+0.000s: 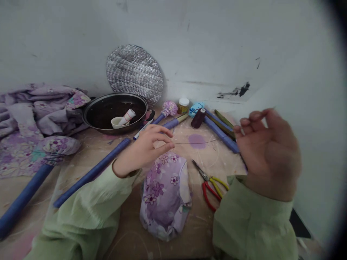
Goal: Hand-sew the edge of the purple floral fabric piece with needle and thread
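A dark thread [196, 143] stretches from the fingertips of my left hand [148, 146] toward the right, where it fades near the blue sticks. My left hand is just above a purple flowered cloth piece [165, 195], thumb and index finger closed on the thread. Raised at the right is my right hand [271, 151], slightly blurred, its thumb and index finger pinched together; what lies between them is too small to make out. Pliers [207, 178] with red and yellow handles lie between the cloth piece and my right sleeve.
A dark pan [88, 115] holds a white cup and a small roll. Behind it leans a silver disc [134, 72]. Blue-wrapped sticks [92, 173], a dark thread spool [198, 118], a jar [183, 106] and flowered fabric [24, 119] lie around.
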The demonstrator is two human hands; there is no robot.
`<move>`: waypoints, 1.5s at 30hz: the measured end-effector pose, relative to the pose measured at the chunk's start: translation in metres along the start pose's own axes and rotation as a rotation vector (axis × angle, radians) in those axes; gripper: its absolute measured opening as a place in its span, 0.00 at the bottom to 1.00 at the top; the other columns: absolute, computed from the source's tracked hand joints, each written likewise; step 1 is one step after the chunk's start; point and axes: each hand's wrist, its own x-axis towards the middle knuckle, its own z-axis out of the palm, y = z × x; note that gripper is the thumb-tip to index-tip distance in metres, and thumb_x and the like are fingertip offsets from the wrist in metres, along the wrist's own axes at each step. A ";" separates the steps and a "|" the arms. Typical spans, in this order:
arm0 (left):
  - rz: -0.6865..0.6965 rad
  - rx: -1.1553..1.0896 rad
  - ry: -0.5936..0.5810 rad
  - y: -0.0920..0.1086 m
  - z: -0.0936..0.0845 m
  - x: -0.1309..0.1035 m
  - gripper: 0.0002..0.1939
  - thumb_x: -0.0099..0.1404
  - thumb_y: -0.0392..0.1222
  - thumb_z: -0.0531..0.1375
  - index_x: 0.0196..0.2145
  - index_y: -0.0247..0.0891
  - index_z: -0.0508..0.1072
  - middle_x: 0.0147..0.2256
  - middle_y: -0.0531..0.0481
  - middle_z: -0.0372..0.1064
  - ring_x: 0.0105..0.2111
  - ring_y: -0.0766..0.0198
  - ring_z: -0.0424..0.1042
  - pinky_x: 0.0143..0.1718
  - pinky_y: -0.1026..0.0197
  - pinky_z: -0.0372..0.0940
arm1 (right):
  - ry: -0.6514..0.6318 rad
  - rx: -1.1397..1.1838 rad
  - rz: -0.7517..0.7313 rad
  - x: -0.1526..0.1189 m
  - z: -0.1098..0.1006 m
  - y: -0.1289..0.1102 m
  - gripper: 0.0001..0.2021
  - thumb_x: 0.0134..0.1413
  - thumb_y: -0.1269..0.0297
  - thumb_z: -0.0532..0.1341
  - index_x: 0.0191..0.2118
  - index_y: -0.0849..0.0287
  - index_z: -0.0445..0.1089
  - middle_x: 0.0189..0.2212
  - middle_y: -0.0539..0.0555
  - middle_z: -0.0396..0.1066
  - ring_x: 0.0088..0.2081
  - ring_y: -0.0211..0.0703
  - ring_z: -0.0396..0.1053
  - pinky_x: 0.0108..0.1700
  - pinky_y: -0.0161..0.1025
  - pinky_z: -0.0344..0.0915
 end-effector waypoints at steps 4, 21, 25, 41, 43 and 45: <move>-0.081 -0.037 -0.120 0.001 -0.001 0.001 0.10 0.61 0.45 0.62 0.35 0.37 0.79 0.39 0.45 0.75 0.40 0.58 0.70 0.43 0.57 0.60 | -0.187 -0.198 0.032 -0.012 0.009 0.026 0.03 0.46 0.65 0.68 0.26 0.54 0.74 0.27 0.46 0.69 0.30 0.34 0.64 0.37 0.37 0.62; -0.628 -1.681 -0.023 0.028 0.032 -0.010 0.04 0.64 0.39 0.62 0.33 0.36 0.72 0.27 0.57 0.63 0.22 0.77 0.62 0.22 0.73 0.59 | -0.473 -0.315 0.143 -0.043 0.019 0.054 0.02 0.47 0.64 0.69 0.29 0.48 0.78 0.28 0.46 0.76 0.33 0.36 0.71 0.38 0.37 0.68; -0.604 -1.742 0.071 0.038 0.030 -0.010 0.06 0.64 0.37 0.57 0.30 0.35 0.70 0.30 0.54 0.68 0.21 0.76 0.64 0.21 0.71 0.59 | -0.464 -0.262 0.133 -0.047 0.023 0.054 0.01 0.47 0.63 0.68 0.28 0.48 0.77 0.28 0.46 0.74 0.33 0.37 0.70 0.37 0.38 0.67; -0.442 -1.636 0.123 0.044 0.024 -0.011 0.07 0.63 0.36 0.57 0.26 0.36 0.71 0.24 0.57 0.65 0.16 0.78 0.52 0.21 0.70 0.57 | -0.560 -0.039 0.140 -0.067 0.034 0.042 0.03 0.55 0.63 0.63 0.32 0.50 0.75 0.26 0.45 0.73 0.15 0.28 0.62 0.16 0.30 0.60; -0.387 -1.538 0.192 0.043 0.023 -0.010 0.06 0.63 0.37 0.59 0.27 0.37 0.71 0.27 0.56 0.67 0.17 0.78 0.54 0.22 0.69 0.58 | -0.516 -0.104 0.151 -0.067 0.033 0.042 0.03 0.54 0.64 0.64 0.31 0.51 0.75 0.24 0.45 0.73 0.15 0.29 0.63 0.16 0.30 0.60; -0.302 -1.403 0.247 0.041 0.021 -0.010 0.04 0.61 0.38 0.62 0.28 0.38 0.73 0.32 0.56 0.69 0.19 0.78 0.57 0.24 0.69 0.59 | -0.492 -0.190 0.171 -0.065 0.032 0.043 0.02 0.53 0.64 0.65 0.30 0.53 0.75 0.23 0.46 0.73 0.16 0.30 0.63 0.17 0.30 0.60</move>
